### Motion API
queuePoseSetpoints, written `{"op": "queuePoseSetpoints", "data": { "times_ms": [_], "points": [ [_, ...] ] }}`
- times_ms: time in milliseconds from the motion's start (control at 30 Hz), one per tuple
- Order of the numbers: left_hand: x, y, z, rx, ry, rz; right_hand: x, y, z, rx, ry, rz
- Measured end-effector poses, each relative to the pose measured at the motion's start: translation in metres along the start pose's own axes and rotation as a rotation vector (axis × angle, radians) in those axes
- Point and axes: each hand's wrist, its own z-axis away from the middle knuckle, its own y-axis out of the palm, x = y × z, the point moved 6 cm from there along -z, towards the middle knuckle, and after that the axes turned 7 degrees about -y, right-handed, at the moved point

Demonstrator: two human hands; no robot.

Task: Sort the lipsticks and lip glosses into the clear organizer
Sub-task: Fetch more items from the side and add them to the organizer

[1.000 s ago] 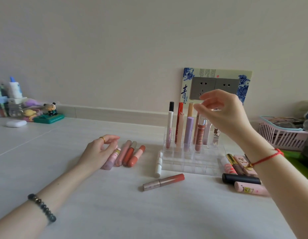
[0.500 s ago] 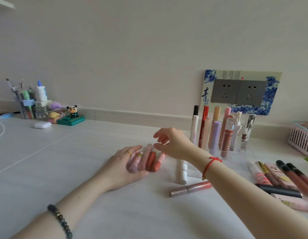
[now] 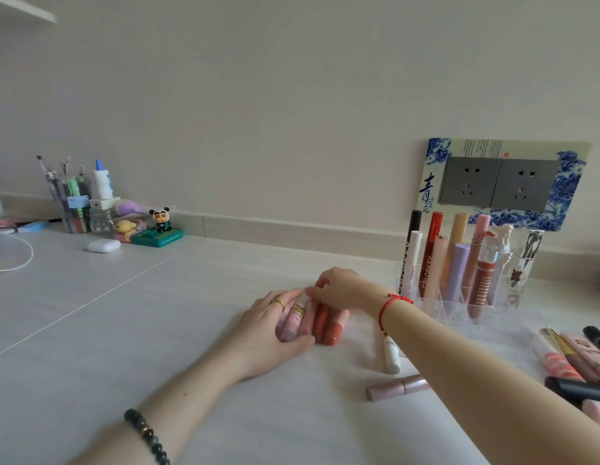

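Several pink and coral lip glosses (image 3: 325, 325) lie side by side on the white table. My left hand (image 3: 268, 333) cups the row, fingers on its left side and thumb under the near ends. My right hand (image 3: 345, 286) curls over the far ends of the tubes, and its grip is hidden. To the right stands the clear organizer (image 3: 500, 317) with several upright tubes (image 3: 458, 273) in its back slots. A white tube (image 3: 390, 359) and a mauve tube (image 3: 397, 386) lie in front of it. More lipsticks (image 3: 573, 360) lie in a pile at the far right.
A pen holder (image 3: 68, 203), a white earbuds case (image 3: 103, 245) and a panda figurine (image 3: 161, 219) stand at the back left. A white cable (image 3: 20, 260) loops at the left edge. A wall socket (image 3: 500, 184) sits behind the organizer.
My right hand has left the organizer and moved left and down onto the row of lip glosses. My left hand has closed around the row. The view has turned left.
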Motion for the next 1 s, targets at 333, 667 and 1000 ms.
{"op": "queuePoseSetpoints", "data": {
  "times_ms": [333,667,1000],
  "points": [
    [-0.004,0.000,0.000,-0.004,-0.017,0.008,0.002,-0.008,0.006,-0.129,-0.052,-0.080],
    [-0.006,-0.001,0.001,-0.001,-0.031,0.023,-0.002,-0.001,0.004,-0.057,0.038,-0.086],
    [-0.034,-0.006,0.005,-0.133,0.216,-0.314,0.019,-0.035,0.040,-0.318,-0.129,-0.440]
  ]
}}
